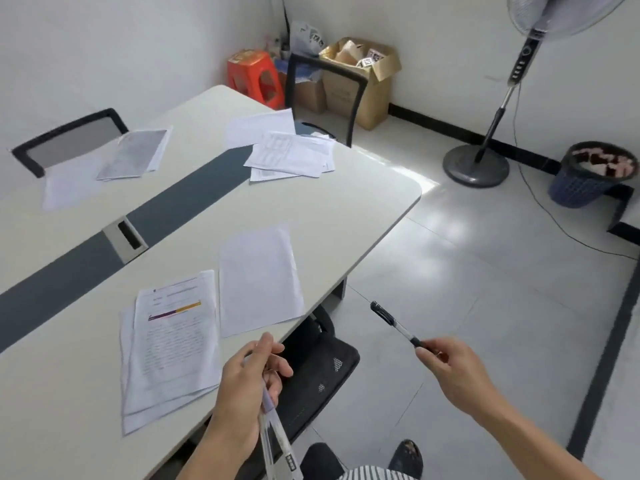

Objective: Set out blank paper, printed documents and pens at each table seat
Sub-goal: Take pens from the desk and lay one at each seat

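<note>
Pen, pinched by one end in the right hand, hangs just off the surface, its capped end aimed up-left at the blank sheet. The left hand, nearer that sheet, grips spare pens, count unclear. Documents lie just left of the sheet. Farther papers are too blurred to read.

Left hand curled in a grip round pens, right hand outstretched, pinching single pen
</note>
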